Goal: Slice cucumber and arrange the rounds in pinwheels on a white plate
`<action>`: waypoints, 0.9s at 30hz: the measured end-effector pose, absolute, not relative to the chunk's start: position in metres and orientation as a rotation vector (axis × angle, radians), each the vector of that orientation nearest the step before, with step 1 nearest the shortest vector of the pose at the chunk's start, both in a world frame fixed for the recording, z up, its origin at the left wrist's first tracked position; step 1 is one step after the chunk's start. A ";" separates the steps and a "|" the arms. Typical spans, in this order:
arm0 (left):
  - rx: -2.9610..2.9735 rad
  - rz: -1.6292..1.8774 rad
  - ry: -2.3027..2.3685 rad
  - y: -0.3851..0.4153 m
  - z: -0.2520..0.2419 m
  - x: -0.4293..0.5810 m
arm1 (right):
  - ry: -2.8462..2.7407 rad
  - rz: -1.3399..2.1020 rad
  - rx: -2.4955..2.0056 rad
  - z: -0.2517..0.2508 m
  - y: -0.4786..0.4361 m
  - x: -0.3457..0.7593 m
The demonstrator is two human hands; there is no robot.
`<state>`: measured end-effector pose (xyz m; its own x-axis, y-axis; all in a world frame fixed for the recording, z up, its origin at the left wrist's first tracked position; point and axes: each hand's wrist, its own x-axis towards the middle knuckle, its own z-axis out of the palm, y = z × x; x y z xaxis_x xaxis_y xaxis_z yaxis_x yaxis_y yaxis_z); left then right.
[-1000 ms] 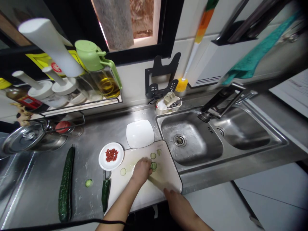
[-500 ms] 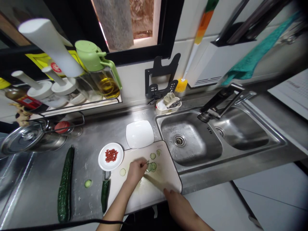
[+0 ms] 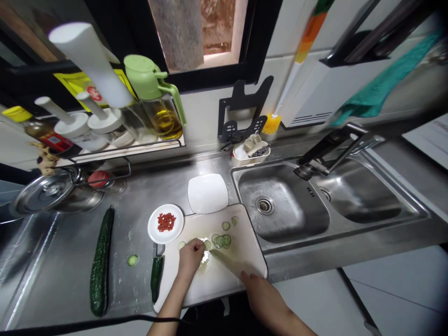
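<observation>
A white cutting board (image 3: pixel 196 284) lies on the steel counter. Over its left half, my left hand (image 3: pixel 192 254) pinches a thin cucumber slice (image 3: pixel 207 245) at the fingertips. My right hand (image 3: pixel 257 289) is closed around the handle of a knife (image 3: pixel 227 262), whose blade points left towards my left fingers. Several cucumber slices (image 3: pixel 221 241) lie together beyond the blade. Another slice (image 3: pixel 181 245) is partly behind my left hand. A cut cucumber piece (image 3: pixel 157 277) rests at the board's left edge.
Behind the board are a white square plate (image 3: pixel 207 193) and a round plate (image 3: pixel 151 225) with red pieces. A whole cucumber (image 3: pixel 101 266) and a slice (image 3: pixel 133 260) lie to the left. The double sink (image 3: pixel 283 205) is on the right, below a faucet (image 3: pixel 325 151).
My left hand has moved left, away from the grouped slices, and a slice now shows at its fingertips. The view has shifted slightly. The knife remains in my right hand.
</observation>
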<state>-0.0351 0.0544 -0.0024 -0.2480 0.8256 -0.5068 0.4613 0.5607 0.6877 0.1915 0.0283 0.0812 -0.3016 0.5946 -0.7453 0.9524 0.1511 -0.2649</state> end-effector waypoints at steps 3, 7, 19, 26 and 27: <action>1.124 0.530 1.974 0.052 0.002 -0.032 | 1.996 -0.970 1.495 0.080 0.029 0.186; 1.140 0.556 2.010 0.051 0.004 -0.029 | 2.010 -0.898 1.506 0.084 0.035 0.174; 1.139 0.551 2.037 0.052 0.002 -0.028 | 2.019 -0.793 1.498 0.088 0.045 0.158; 1.137 0.552 2.043 0.053 0.001 -0.029 | 2.014 -0.817 1.526 0.092 0.045 0.155; 1.135 0.552 2.045 0.053 0.002 -0.028 | 2.010 -0.818 1.533 0.093 0.045 0.154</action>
<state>-0.0284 0.0532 0.0018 -0.3512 0.8537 -0.3845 0.5443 0.5203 0.6580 0.1540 0.0455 0.0926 -0.2575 0.6790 -0.6875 0.9661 0.1940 -0.1702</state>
